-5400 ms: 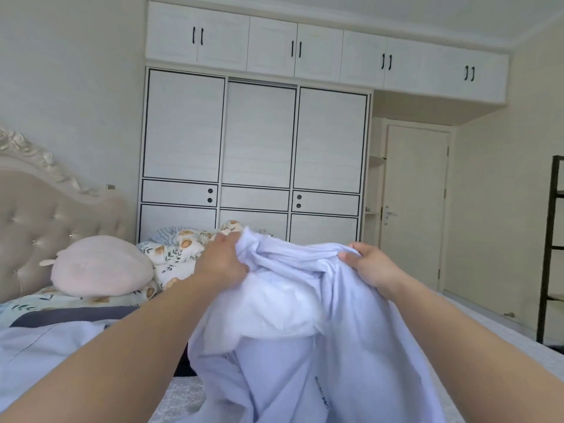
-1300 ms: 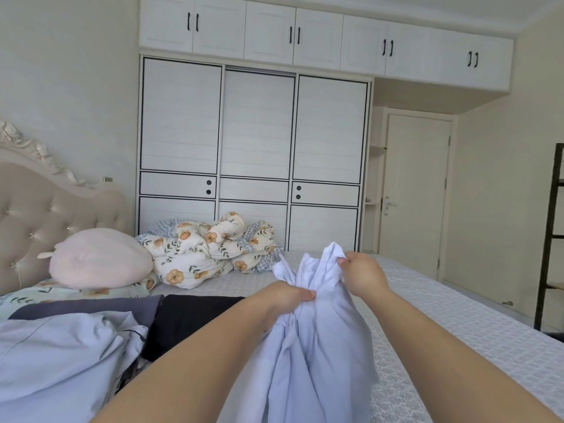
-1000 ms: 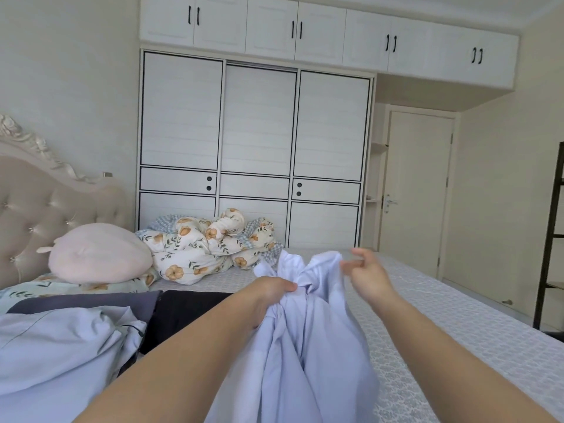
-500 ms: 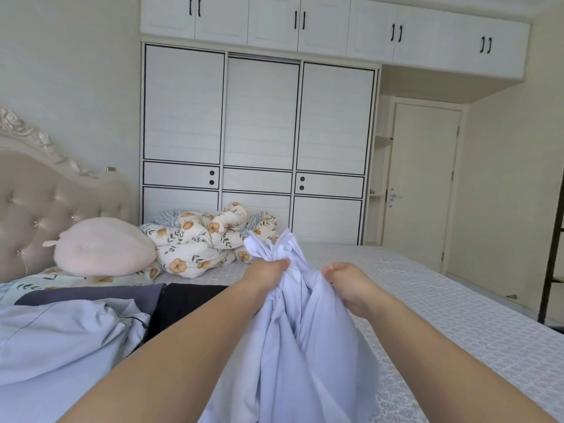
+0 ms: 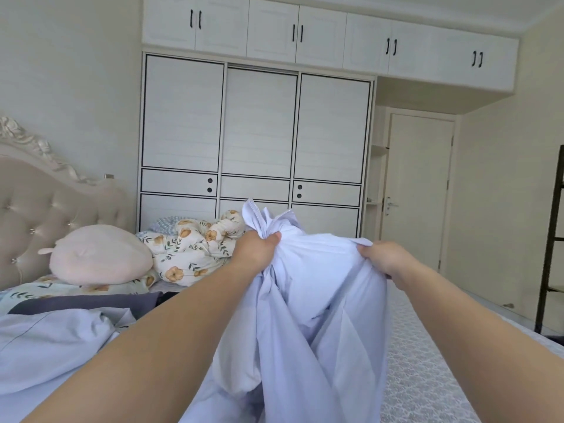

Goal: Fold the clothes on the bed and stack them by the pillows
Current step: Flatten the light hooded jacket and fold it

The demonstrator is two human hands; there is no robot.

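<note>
A pale lilac shirt (image 5: 308, 312) hangs in front of me above the bed (image 5: 427, 377). My left hand (image 5: 254, 250) grips a bunched part of its top edge, with fabric sticking up past the fist. My right hand (image 5: 386, 257) grips the shirt's upper edge further right, so the cloth is stretched between both hands. Another pale lilac garment (image 5: 48, 352) lies crumpled at the left, with a dark grey garment (image 5: 82, 302) and a black one (image 5: 166, 296) behind it. A round pink pillow (image 5: 97, 254) rests by the headboard.
A floral quilt (image 5: 189, 248) is heaped at the far side of the bed. A tufted headboard (image 5: 45, 206) stands at the left, a white wardrobe (image 5: 256, 132) behind, a door (image 5: 418, 190) at the right. A dark shelf frame (image 5: 552, 239) stands at the right edge.
My hands have moved apart and risen, spreading the shirt's top edge. Earlier my right hand let go for a moment, then took hold again further along the edge.
</note>
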